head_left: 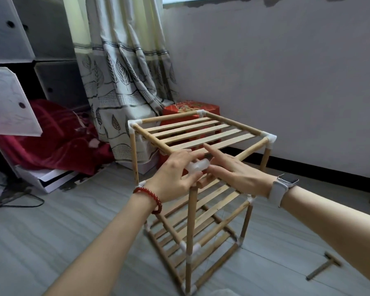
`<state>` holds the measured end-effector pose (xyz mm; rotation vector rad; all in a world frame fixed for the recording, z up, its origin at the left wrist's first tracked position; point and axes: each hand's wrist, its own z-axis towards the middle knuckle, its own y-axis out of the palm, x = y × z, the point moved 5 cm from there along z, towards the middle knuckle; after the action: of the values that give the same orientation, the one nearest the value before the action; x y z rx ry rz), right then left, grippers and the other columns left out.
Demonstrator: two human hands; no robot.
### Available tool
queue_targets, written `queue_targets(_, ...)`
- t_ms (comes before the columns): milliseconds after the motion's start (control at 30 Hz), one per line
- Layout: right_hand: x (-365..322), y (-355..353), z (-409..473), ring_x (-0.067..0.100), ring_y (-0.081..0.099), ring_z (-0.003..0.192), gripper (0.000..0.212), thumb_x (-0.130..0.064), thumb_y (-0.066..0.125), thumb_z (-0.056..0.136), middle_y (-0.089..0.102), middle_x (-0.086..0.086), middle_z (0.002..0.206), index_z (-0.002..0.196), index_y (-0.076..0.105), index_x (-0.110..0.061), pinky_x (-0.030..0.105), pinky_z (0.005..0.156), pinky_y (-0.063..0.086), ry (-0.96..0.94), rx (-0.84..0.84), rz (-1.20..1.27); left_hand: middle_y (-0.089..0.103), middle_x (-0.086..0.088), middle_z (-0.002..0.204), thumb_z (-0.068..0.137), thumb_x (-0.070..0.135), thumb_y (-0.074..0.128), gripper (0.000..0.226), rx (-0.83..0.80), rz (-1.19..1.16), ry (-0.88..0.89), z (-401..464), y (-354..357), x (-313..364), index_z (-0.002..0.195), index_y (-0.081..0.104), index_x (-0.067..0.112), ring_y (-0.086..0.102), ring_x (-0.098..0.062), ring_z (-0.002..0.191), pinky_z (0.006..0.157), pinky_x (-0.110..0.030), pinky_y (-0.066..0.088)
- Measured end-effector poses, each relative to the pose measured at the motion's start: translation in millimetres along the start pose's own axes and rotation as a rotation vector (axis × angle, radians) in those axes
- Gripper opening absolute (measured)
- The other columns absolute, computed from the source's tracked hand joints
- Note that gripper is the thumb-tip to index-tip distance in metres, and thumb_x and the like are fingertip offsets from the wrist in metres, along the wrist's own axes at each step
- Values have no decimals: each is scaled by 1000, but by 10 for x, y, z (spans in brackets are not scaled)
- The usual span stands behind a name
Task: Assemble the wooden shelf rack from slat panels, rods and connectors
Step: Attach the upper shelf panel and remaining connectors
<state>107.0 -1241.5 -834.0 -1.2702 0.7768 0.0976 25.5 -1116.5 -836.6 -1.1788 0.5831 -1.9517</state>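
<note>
Inspector: State the condition of the wooden shelf rack [192,167].

Assessor: It stands upright on the grey floor [51,242], three tiers of slat panels joined by rods and white connectors. The top slat panel [198,130] is seated at three corners; its near corner carries no fitted connector, and the near upright rod [191,210] ends bare just below that corner.

Inspector: Hands?

Assessor: The left hand [174,176], red bead bracelet at the wrist, pinches a loose white connector [198,165] at the rack's near top corner. The right hand [235,171], with a watch on the wrist, touches the same connector with its thumb; its forefinger lies straight, pointing over the top panel. Fingers of that hand are not curled round anything I can see.

Inspector: Containers?

Assessor: A red patterned box [190,108] sits behind the rack's far corner, closed; contents not visible. Plastic cube cabinets [58,82] stand at the left; a red cloth [51,133] spills from the lowest one.

Inspector: Loose parts?

Assessor: A small wooden mallet [324,264] lies on the floor to the right.
</note>
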Motion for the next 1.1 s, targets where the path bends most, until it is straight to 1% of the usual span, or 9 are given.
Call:
queue_targets(67,-9,25,-20,-3,36,111,61,-33,35,101,53,-17,106,150,0,-29,34,117,3,-43,0,-73,52,-6,127,92,16,58,45,-17,17,8,-3,-2,3,135,48,12,37,-16,127,110,-37,30)
queue_targets(200,2,58,-81,-4,32,103,76,-46,43,94,47,-11,108,150,-4,-23,24,108,4,-138,44,-216,50,1,113,92,10,58,41,10,-52,-17,-15,2,26,132,51,9,42,-18,119,108,-36,33)
queue_targets(333,-3,69,-33,7,37,110,67,-39,42,96,44,-10,108,150,8,-17,32,110,6,-193,119,-272,51,-1,111,92,6,57,36,51,-73,-2,-5,-2,71,128,54,8,43,-20,118,107,-37,34)
queue_targets(467,-17,55,50,1,30,106,68,-46,30,95,40,-10,114,150,4,-17,32,108,6,-205,121,-325,53,-1,109,92,7,56,33,66,-102,-19,52,-73,79,125,56,9,45,-20,116,104,-35,36)
queue_targets(600,22,22,33,4,34,101,72,-51,28,91,41,-9,107,149,12,-13,34,112,11,-208,139,-296,49,16,105,92,13,58,33,31,-67,-14,182,-116,110,125,56,14,46,-14,116,102,-27,38)
queue_targets(700,57,13,-17,5,38,92,50,-40,45,95,41,-16,93,137,37,-15,34,109,17,-236,190,-245,49,18,103,89,12,62,31,34,-12,5,183,-108,118,119,57,18,48,-11,110,97,-19,39)
queue_targets(800,71,10,-34,4,37,86,31,-44,47,93,40,-16,88,114,48,-20,31,104,21,-250,176,-251,51,7,101,89,20,62,31,27,94,17,193,-70,118,119,60,12,46,-13,108,98,-25,38)
queue_targets(1033,34,15,-16,6,33,84,28,-44,37,95,38,-10,90,99,48,-18,28,101,19,-267,198,-330,37,20,88,94,26,54,29,-76,195,-27,233,-13,78,120,59,13,34,-6,100,92,-21,27)
queue_targets(1100,24,25,-9,6,33,86,40,-48,29,94,39,-8,93,101,52,-16,28,99,20,-277,199,-358,39,20,90,94,25,54,27,-88,193,-31,214,-18,63,118,59,13,33,-4,100,92,-19,27)
